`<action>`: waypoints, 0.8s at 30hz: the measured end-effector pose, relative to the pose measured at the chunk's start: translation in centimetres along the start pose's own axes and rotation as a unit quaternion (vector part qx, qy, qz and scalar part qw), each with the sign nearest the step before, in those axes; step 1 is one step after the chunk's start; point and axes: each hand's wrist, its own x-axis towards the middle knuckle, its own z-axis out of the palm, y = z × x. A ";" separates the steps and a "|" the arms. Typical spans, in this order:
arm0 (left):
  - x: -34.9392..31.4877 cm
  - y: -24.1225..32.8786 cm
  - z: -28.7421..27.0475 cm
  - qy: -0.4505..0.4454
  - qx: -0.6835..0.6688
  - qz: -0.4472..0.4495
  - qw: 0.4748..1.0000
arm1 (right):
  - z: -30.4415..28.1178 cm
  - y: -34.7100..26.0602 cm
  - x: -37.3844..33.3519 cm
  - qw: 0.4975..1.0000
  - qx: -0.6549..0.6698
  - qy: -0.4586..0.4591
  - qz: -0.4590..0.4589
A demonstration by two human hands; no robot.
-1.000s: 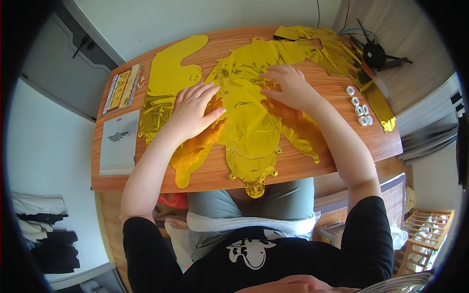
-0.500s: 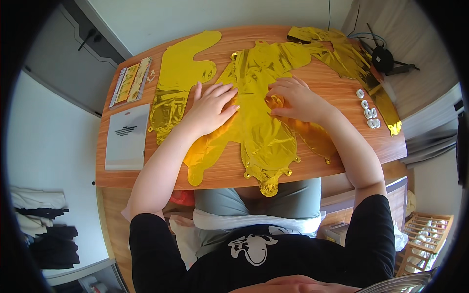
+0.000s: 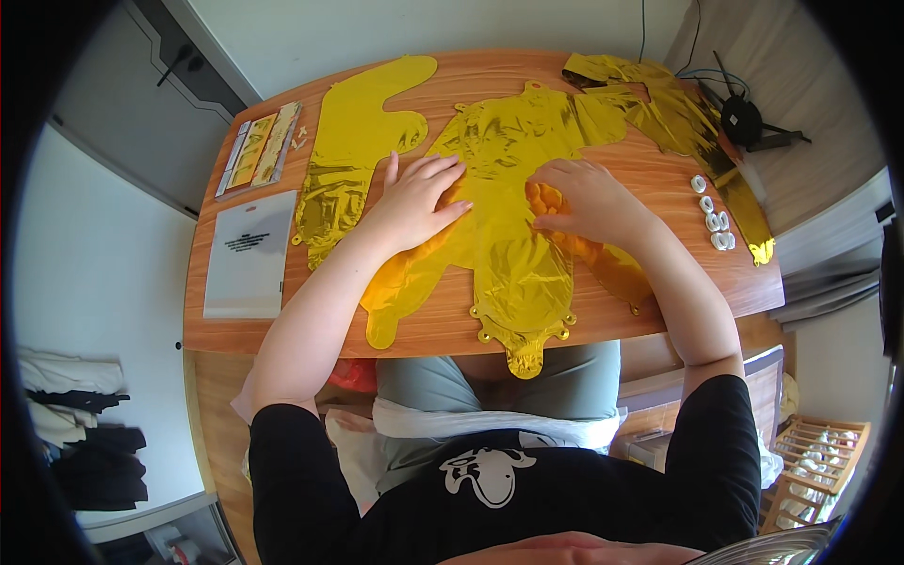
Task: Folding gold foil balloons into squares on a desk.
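A flat, uninflated gold foil balloon (image 3: 518, 240) lies across the middle of the table, its small rounded tab hanging over the near edge. My left hand (image 3: 414, 205) rests on its left side, fingers stretched out and thumb apart. On the right side, my right hand (image 3: 593, 202) presses down with fingers slightly bent and the thumb spread away from them. Orange-looking reflections show on the wrinkled foil beside both palms. Another flat gold foil balloon (image 3: 363, 122), curved at its top, lies to the left of my left hand.
More crumpled gold foil (image 3: 659, 118) stretches along the far right. Several white ribbon rolls (image 3: 713, 222) sit near the right edge, below a black router (image 3: 741, 118). At the left lie a clear plastic pouch (image 3: 247, 282), a printed packet (image 3: 254, 155) and small pale pieces (image 3: 299, 138).
The far end of the middle balloon has shifted right, and its foil looks more spread out there. My right hand has moved slightly right and nearer; my left hand stays nearly in place.
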 end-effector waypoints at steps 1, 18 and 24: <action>0.1 0.0 0.1 0.008 -0.009 0.002 1.000 | 0.0 0.0 -0.1 1.000 -0.001 0.000 0.001; -0.1 0.0 0.0 -0.005 -0.009 0.002 1.000 | 0.3 -0.1 -0.1 0.999 0.012 -0.013 -0.052; 0.0 0.3 -0.2 0.006 -0.027 0.000 1.000 | 0.6 0.2 0.0 0.999 0.021 -0.008 -0.050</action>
